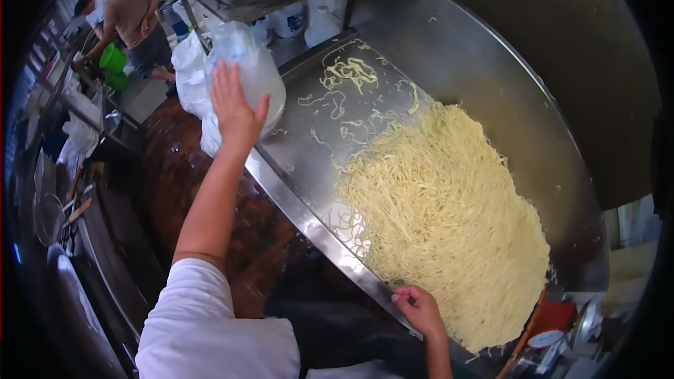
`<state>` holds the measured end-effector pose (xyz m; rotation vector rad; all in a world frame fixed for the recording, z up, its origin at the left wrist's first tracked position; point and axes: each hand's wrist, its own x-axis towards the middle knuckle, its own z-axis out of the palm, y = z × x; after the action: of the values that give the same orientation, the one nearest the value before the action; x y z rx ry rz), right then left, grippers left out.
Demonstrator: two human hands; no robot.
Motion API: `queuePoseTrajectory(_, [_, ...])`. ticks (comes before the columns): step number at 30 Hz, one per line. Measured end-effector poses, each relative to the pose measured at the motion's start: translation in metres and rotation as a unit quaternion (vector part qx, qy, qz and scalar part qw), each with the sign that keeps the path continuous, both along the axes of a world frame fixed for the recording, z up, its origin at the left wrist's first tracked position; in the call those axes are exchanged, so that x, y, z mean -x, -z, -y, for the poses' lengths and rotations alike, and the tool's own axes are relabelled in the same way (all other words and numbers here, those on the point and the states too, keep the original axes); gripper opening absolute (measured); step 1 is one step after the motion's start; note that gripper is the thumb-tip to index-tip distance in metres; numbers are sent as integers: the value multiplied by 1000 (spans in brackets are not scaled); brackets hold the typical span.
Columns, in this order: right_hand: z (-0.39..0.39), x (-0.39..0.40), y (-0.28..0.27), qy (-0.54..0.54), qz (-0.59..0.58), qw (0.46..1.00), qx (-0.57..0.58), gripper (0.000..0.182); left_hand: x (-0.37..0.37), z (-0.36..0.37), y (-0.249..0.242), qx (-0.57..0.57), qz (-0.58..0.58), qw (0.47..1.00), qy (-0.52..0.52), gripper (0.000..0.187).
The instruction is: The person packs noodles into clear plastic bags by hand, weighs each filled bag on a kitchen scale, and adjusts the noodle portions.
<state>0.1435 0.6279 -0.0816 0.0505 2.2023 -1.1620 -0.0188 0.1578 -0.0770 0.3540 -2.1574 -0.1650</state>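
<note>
My left hand lies with spread fingers against a bulky bundle of white plastic bags at the far left corner of a metal table. Near the table's front edge is my right hand, its fingers curled together beside the noodles; whether anything is between them is too small to tell. A large heap of pale yellow noodles covers the right part of the table. Loose strands are scattered toward its far end.
A raised metal wall runs along the table's far side. White jugs stand on a shelf behind. Two people are at the upper left near a green bucket. A red scale is at the lower right.
</note>
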Motion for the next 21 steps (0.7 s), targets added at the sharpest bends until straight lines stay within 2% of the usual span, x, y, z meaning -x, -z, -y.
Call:
queuePoseTrajectory(3, [3,-2,18,38,17,999,8,20,4,16,0,-11,-40,997,69,66])
queuePoseTrajectory(6, [9,0,21,31,26,999,-2,20,-1,27,-13,39,-37,997,56,35])
queuePoseTrajectory(9, [18,7,23,3,0,1000,-1,20,9,37,-45,-142,-177,959,171,17])
queuePoseTrajectory(10, [20,11,23,-5,-12,1000,-1,20,7,35,-66,-150,-214,947,189,20])
queuePoseTrajectory(12, [22,19,18,-14,-53,998,12,21,-5,17,-113,-237,-311,872,296,24])
queuePoseTrajectory(14, [25,31,3,-13,-115,993,38,21,-30,-6,-152,-355,-315,812,340,25])
queuePoseTrajectory(15, [27,39,-9,22,-112,993,41,28,-29,-24,-168,-189,-342,879,273,23])
queuePoseTrajectory(16, [34,45,-21,31,-273,962,0,35,-33,-34,-166,-342,-277,820,366,22])
queuePoseTrajectory(17, [44,52,-34,38,-425,903,-43,41,-42,-46,-163,-480,-200,728,447,21])
queuePoseTrajectory(18, [57,59,-57,26,-516,855,-53,45,-51,-60,-160,-598,-114,606,512,20])
queuePoseTrajectory(19, [70,63,-79,15,-602,796,-62,50,-51,-77,-143,-668,-88,556,486,20])
queuePoseTrajectory(20, [81,64,-92,-37,-605,792,-68,49,-46,-99,-117,-732,-58,502,457,20])
queuePoseTrajectory(21, [91,62,-102,-88,-606,787,-74,49,-44,-121,-94,-768,-8,433,471,20])
